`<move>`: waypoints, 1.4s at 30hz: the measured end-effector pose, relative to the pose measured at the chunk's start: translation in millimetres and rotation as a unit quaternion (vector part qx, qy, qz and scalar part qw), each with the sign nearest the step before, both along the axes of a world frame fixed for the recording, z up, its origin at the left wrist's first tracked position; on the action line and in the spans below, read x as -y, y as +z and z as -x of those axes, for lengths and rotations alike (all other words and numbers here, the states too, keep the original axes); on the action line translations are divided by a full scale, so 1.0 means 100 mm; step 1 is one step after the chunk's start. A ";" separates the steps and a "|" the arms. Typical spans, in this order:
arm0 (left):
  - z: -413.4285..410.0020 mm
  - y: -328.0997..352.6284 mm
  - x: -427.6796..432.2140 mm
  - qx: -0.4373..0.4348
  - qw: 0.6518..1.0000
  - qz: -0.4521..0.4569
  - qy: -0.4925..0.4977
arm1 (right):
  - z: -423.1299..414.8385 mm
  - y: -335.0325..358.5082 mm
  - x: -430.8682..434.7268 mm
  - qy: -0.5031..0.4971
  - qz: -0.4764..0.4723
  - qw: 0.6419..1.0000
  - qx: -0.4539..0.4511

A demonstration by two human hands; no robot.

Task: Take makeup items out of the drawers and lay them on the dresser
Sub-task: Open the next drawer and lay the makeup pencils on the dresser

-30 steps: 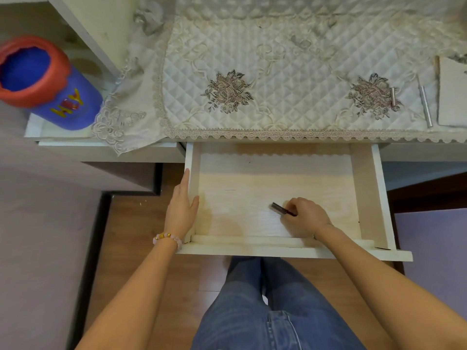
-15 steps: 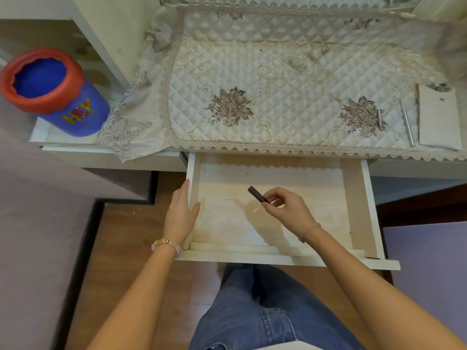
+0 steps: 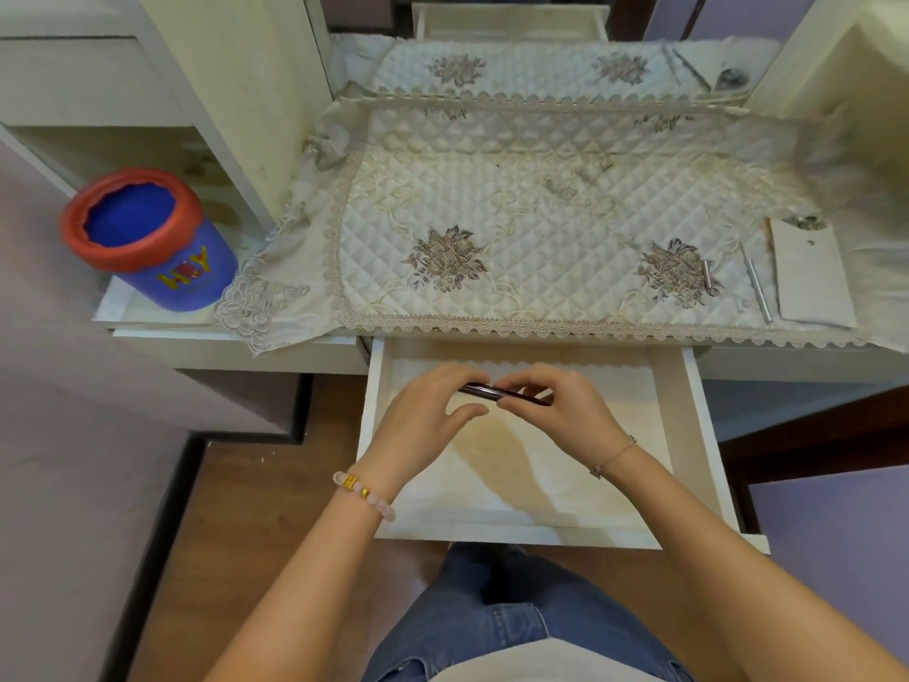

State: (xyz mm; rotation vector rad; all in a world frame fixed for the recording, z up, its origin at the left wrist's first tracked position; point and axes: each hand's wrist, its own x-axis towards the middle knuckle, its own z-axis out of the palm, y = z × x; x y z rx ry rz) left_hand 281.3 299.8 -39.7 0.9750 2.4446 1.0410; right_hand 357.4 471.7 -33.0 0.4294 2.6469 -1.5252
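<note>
The left hand curls its fingers over the left end of the dark makeup stick, which is held crosswise above the open drawer. The right hand pinches its other end. The worktop lies straight ahead of both.

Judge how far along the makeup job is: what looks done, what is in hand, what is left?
Done: a small tube, a silver pencil and a flat card lie on the cloth. In hand: left hand and right hand hold a dark stick over the open drawer. Left: lay it on the cloth; the drawer shows nothing else.
</note>
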 end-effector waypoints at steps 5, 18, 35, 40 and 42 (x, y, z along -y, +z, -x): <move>-0.01 0.09 -0.03 -0.039 0.999 -0.027 0.002 | -0.01 0.14 -0.06 0.049 -0.052 0.997 -0.006; -0.10 0.14 0.06 -0.115 0.993 -0.001 0.002 | -0.02 0.16 0.00 0.112 -0.188 0.975 -0.045; 0.13 0.05 0.49 -0.064 0.990 -0.013 0.124 | -0.19 0.04 -0.39 -0.030 -0.250 0.963 -0.098; 0.04 -0.02 0.17 -0.005 0.989 -0.049 0.136 | -0.22 -0.02 -0.37 -0.114 -0.110 0.983 -0.088; 0.01 0.00 0.05 0.032 0.986 -0.076 0.146 | -0.25 -0.03 -0.39 -0.147 -0.052 0.986 -0.066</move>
